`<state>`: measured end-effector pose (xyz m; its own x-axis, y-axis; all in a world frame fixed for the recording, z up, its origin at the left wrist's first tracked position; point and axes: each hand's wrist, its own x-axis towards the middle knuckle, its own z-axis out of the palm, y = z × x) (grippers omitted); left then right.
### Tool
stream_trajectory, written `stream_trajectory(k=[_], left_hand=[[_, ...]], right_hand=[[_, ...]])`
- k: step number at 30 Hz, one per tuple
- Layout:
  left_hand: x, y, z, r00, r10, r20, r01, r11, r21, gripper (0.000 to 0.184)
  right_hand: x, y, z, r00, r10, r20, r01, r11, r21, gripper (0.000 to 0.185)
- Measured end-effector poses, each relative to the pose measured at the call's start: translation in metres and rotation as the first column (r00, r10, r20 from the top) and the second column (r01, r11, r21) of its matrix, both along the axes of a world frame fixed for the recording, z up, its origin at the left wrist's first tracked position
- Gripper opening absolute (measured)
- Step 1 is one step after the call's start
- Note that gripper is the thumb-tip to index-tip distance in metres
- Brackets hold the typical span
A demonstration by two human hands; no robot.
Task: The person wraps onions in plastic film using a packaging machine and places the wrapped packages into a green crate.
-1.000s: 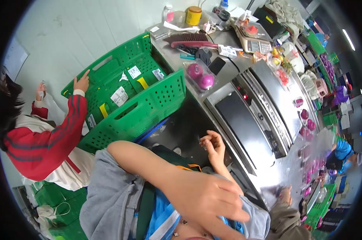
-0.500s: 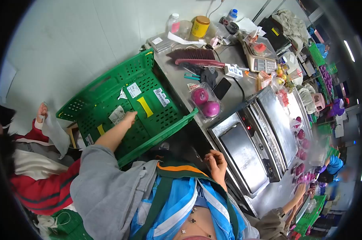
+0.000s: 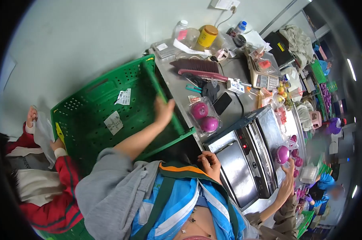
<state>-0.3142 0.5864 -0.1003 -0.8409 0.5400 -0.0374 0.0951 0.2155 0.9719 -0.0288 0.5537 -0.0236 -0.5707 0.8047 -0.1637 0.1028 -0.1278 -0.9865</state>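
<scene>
My left hand (image 3: 164,113), blurred by motion, is at the right end panel (image 3: 156,82) of a green plastic folding crate (image 3: 93,86). That panel stands raised and is blurred too; whether my fingers grip it cannot be made out. Two paper labels (image 3: 114,123) show inside the crate. In front of my body, my right hand (image 3: 210,164) has its fingers curled in, with nothing visible in them. It is near the front of a metal wrapping machine (image 3: 237,164). A pack of purple onions (image 3: 205,117) lies on the steel table between machine and crate.
A co-worker's hand (image 3: 58,145) touches the crate's left end. Another person's hand (image 3: 285,180) holds a purple onion (image 3: 282,154) by the machine. On the table are a phone (image 3: 222,103), brush (image 3: 201,67), scale (image 3: 263,74) and yellow jar (image 3: 207,36).
My left hand has moved right from the crate's middle, and the end panels lying folded inside now stand up. A co-worker's hand has come to the left end. An onion has appeared at the machine.
</scene>
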Motion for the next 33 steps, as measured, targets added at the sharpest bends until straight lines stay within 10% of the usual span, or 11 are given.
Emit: stream_trajectory(k=[4, 12, 16, 19, 21, 26, 33], left_hand=[[0.032, 0.065, -0.017, 0.980, 0.167, -0.110, -0.150, 0.978, 0.143, 0.079], [0.021, 0.010, 0.066, 0.605, -0.213, -0.768, 0.436, 0.895, 0.096, 0.064], [0.038, 0.054, 0.059, 0.755, -0.384, -0.532, 0.510, 0.854, 0.107, 0.056], [0.047, 0.058, 0.061, 0.735, -0.444, -0.512, 0.560, 0.824, 0.090, 0.049], [0.050, 0.050, 0.062, 0.715, -0.446, -0.539, 0.564, 0.823, 0.067, 0.037], [0.049, 0.023, 0.066, 0.702, -0.532, -0.474, 0.638, 0.765, 0.085, 0.022], [0.029, -0.008, 0.068, 0.768, -0.474, -0.432, 0.583, 0.796, 0.163, 0.014]], right_hand=[[-0.001, 0.005, 0.001, 0.998, 0.048, 0.030, -0.049, 0.999, 0.014, 0.019], [-0.012, 0.064, -0.002, 0.948, -0.136, 0.289, -0.022, 0.875, 0.484, 0.031], [-0.050, 0.145, -0.011, 0.855, -0.268, 0.444, -0.194, 0.628, 0.754, 0.054], [-0.052, 0.205, -0.065, 0.674, -0.391, 0.627, -0.191, 0.727, 0.659, 0.049], [-0.047, 0.229, -0.091, 0.626, -0.001, 0.780, -0.191, 0.969, 0.154, 0.045], [-0.047, 0.237, -0.097, 0.682, 0.077, 0.728, -0.150, 0.988, 0.036, 0.032], [-0.076, 0.206, -0.041, 0.697, -0.270, 0.664, -0.400, 0.622, 0.673, 0.016]])
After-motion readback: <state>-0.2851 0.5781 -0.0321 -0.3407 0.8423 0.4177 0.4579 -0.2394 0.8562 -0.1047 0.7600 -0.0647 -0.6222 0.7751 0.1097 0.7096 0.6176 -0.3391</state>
